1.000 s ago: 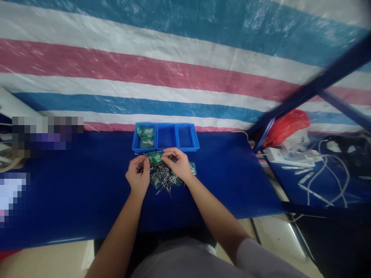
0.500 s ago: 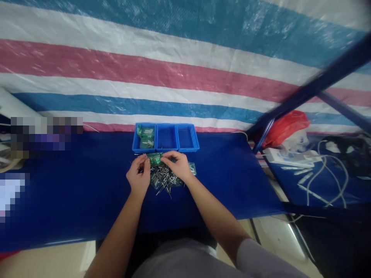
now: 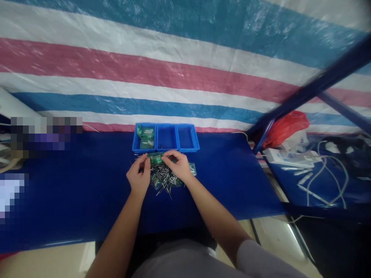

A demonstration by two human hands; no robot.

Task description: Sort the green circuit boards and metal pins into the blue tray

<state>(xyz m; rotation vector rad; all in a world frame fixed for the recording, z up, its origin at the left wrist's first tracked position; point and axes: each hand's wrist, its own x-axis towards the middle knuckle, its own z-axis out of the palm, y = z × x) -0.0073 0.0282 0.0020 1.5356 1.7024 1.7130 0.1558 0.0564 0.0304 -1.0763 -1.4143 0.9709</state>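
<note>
My left hand point(image 3: 138, 175) and my right hand point(image 3: 179, 165) meet over a heap of small green circuit boards and thin metal pins point(image 3: 164, 178) on the blue table. A small green circuit board point(image 3: 155, 157) is held between the fingertips of my right hand, above the heap. My left hand pinches a thin metal pin beside the board's left end. Just behind the hands stands a row of three blue bins point(image 3: 165, 137); the left bin holds green boards point(image 3: 145, 137), the other two look bare.
The blue table point(image 3: 72, 185) ends at a front edge near my body. A striped tarp point(image 3: 174, 69) hangs behind. A blue metal frame bar point(image 3: 304, 92) slants at right, with a red bag point(image 3: 285, 125), a white power strip point(image 3: 290, 156) and white cables point(image 3: 327, 181) beyond it.
Both hands stayed over the heap. My left hand's fingertips rose slightly toward the board's left end; my right hand shifted its fingers a little on the board.
</note>
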